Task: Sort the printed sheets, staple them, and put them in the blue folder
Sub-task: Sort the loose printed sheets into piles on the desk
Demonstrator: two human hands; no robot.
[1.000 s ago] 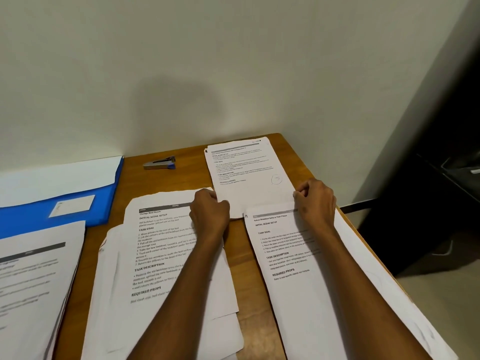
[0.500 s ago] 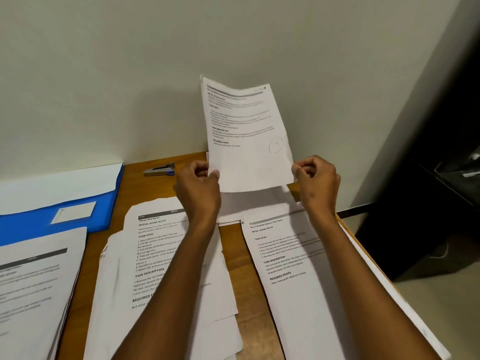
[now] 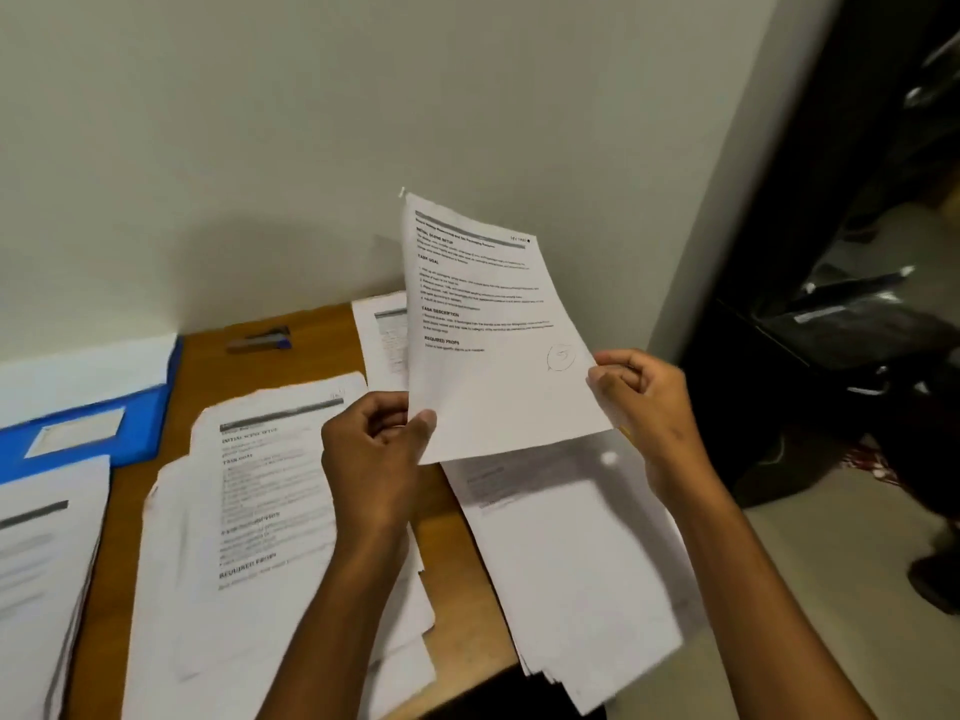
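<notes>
Held sheet: one printed sheet (image 3: pixel 493 330) held up off the table at frame centre, in front of the wall; its long axis runs bottom to top of the frame, leaning a little left, header at the top, printed face toward the camera, a pen circle near its lower right edge.
Hands: two. The left hand (image 3: pixel 371 454) pinches the sheet's lower left edge between thumb and curled fingers; the right hand (image 3: pixel 647 402) pinches the lower right edge the same way.
Sheets on the table: four groups, counted. One loose pile (image 3: pixel 249 537) at lower centre-left, text readable from the near side, edges uneven. One pile (image 3: pixel 566 563) at lower right under the right forearm, overhanging the table's near right corner. One sheet (image 3: pixel 379 335) flat at the far edge, half hidden behind the held sheet. One stack (image 3: pixel 41 574) at the lower left edge of the frame, cut off by it.
Blue folder: one blue folder (image 3: pixel 150 418) at middle left, lying flat, a white label on its cover, white paper showing along its far side.
Stapler: one stapler (image 3: pixel 260 341) at the table's far edge, left of centre, lying lengthwise left to right, apart from all the paper.
Table: one brown wooden table (image 3: pixel 208 366) set against a pale wall (image 3: pixel 311 122).
Right of frame: dark room with blurred dark objects, not identifiable.
</notes>
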